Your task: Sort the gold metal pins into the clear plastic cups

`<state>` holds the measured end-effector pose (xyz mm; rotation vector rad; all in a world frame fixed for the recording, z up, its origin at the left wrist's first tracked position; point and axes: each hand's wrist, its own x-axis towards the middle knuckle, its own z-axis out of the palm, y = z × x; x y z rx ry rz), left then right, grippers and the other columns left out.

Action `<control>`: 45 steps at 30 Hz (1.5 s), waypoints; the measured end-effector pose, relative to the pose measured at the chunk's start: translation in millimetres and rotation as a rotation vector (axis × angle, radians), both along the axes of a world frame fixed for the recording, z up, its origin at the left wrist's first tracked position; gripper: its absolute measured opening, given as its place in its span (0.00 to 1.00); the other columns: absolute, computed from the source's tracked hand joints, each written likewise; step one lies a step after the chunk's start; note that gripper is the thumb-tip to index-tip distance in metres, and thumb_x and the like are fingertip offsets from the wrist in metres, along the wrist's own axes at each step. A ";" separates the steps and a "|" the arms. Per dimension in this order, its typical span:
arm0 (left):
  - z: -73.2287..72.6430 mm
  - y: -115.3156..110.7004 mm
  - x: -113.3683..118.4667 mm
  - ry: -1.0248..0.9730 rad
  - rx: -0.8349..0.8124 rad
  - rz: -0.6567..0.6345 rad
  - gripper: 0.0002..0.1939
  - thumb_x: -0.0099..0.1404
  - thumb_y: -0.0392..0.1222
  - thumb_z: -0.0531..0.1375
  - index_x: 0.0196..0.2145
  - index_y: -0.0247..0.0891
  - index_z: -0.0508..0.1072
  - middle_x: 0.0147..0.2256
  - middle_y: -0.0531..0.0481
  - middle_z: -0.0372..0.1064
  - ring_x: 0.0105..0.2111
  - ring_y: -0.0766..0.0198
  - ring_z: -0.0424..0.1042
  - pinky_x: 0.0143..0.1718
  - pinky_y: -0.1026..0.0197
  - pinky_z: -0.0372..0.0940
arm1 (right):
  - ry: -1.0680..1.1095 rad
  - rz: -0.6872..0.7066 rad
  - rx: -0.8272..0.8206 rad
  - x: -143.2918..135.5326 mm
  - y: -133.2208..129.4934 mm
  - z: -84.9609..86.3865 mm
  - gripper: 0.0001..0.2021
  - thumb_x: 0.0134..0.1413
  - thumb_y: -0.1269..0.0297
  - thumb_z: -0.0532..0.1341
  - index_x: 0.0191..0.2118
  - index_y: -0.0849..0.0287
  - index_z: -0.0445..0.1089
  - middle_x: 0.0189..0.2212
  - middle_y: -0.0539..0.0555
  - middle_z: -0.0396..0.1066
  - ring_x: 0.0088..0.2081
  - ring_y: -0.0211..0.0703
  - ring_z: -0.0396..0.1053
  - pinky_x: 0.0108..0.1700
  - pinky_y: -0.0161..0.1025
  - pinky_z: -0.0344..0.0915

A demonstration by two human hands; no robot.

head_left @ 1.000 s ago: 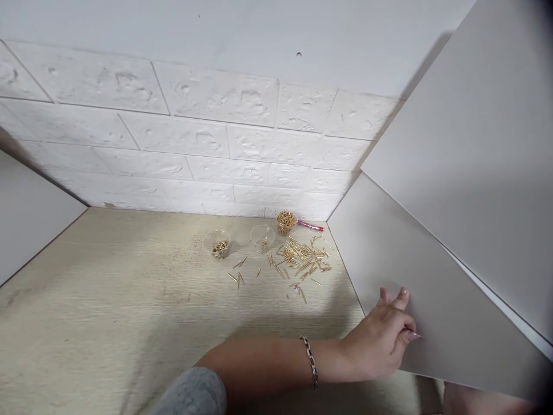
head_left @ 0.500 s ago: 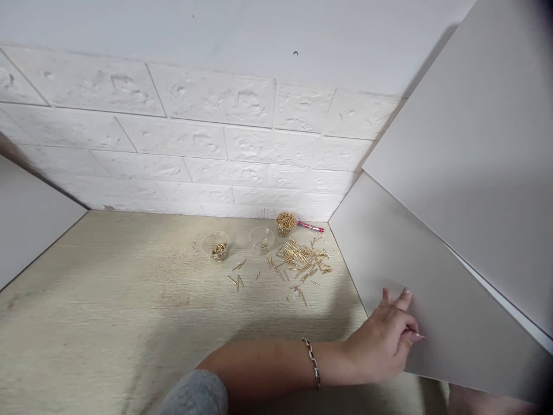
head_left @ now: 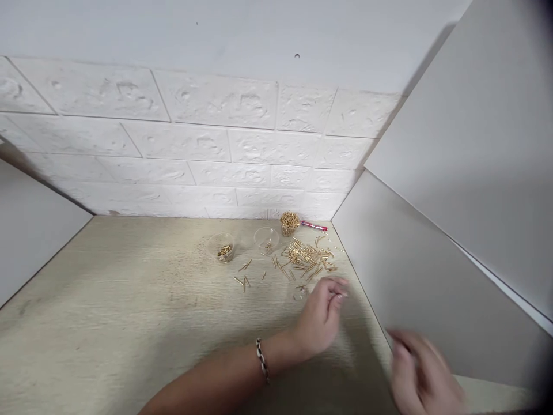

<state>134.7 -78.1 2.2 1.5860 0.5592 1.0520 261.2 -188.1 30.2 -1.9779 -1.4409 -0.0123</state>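
My left hand [head_left: 320, 314], with a chain bracelet [head_left: 261, 360] on its wrist, is just in front of the pile of thin gold-coloured metal pins [head_left: 305, 256]. Its thumb and fingers are pinched together; whatever is between them is too small to make out. Low at the right, beside the grey panel, my right hand [head_left: 425, 374] is blurred by motion, its fingers bent. Several pins [head_left: 244, 282] lie scattered left of the pile. Behind it stands a clear cup [head_left: 289, 225] full of pins.
A clear cup [head_left: 221, 246] holds short gold-coloured pieces, and another clear cup [head_left: 266, 239] has a few. A pink pen [head_left: 314, 225] lies by the full cup. Grey panels [head_left: 410, 253] border the right side; a white brick-pattern wall [head_left: 216, 144] rises behind.
My left hand has moved left from the grey panel to the front of the pin pile. My right hand has come up into view at the lower right.
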 end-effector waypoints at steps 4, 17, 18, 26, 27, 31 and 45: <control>-8.9 8.8 -17.2 0.032 -0.132 0.097 0.12 0.66 0.46 0.44 0.38 0.37 0.61 0.39 0.45 0.63 0.37 0.64 0.65 0.41 0.58 0.62 | -0.041 -0.145 -0.520 0.4 101.8 -12.8 0.21 0.58 0.63 0.44 0.57 0.52 0.55 0.43 0.59 0.69 0.40 0.51 0.69 0.37 0.43 0.65; -23.9 22.1 -21.5 0.091 -0.229 0.129 0.11 0.66 0.46 0.45 0.34 0.37 0.60 0.32 0.49 0.62 0.29 0.69 0.63 0.33 0.62 0.60 | -0.099 -0.276 -0.818 12.7 179.0 -33.7 0.25 0.56 0.67 0.44 0.61 0.58 0.47 0.46 0.66 0.66 0.44 0.52 0.68 0.43 0.48 0.62; -24.5 23.1 -21.7 0.096 -0.232 0.132 0.11 0.66 0.46 0.45 0.34 0.37 0.60 0.32 0.50 0.62 0.28 0.68 0.63 0.33 0.63 0.60 | -0.095 -0.279 -0.812 12.7 179.5 -33.6 0.25 0.56 0.66 0.45 0.60 0.58 0.48 0.45 0.66 0.66 0.44 0.53 0.68 0.43 0.48 0.62; -27.2 26.3 -20.4 0.129 -0.227 0.127 0.09 0.65 0.44 0.45 0.33 0.37 0.60 0.30 0.51 0.61 0.27 0.69 0.63 0.31 0.64 0.59 | -0.070 -0.276 -0.793 13.5 192.0 -31.8 0.20 0.53 0.71 0.46 0.51 0.60 0.59 0.44 0.65 0.67 0.43 0.52 0.68 0.42 0.48 0.63; -27.4 26.6 -20.1 0.129 -0.225 0.127 0.09 0.66 0.44 0.45 0.33 0.37 0.60 0.30 0.51 0.61 0.27 0.69 0.63 0.31 0.64 0.59 | -0.070 -0.280 -0.805 12.8 195.3 -31.5 0.20 0.52 0.72 0.46 0.52 0.61 0.59 0.45 0.65 0.67 0.44 0.52 0.68 0.42 0.48 0.63; -26.8 29.0 -20.2 0.103 -0.262 0.127 0.09 0.66 0.43 0.45 0.33 0.37 0.59 0.31 0.52 0.60 0.26 0.70 0.62 0.31 0.65 0.59 | -0.019 -0.309 -0.858 7.6 207.4 -29.1 0.24 0.50 0.72 0.49 0.55 0.67 0.55 0.48 0.67 0.64 0.47 0.51 0.66 0.45 0.46 0.63; -23.6 33.9 -22.1 0.048 -0.351 0.154 0.08 0.64 0.44 0.47 0.31 0.37 0.58 0.30 0.53 0.59 0.25 0.71 0.60 0.29 0.65 0.59 | 0.125 -0.358 -0.729 -1.6 191.8 -36.4 0.24 0.50 0.67 0.50 0.54 0.72 0.56 0.45 0.69 0.66 0.45 0.55 0.67 0.43 0.46 0.63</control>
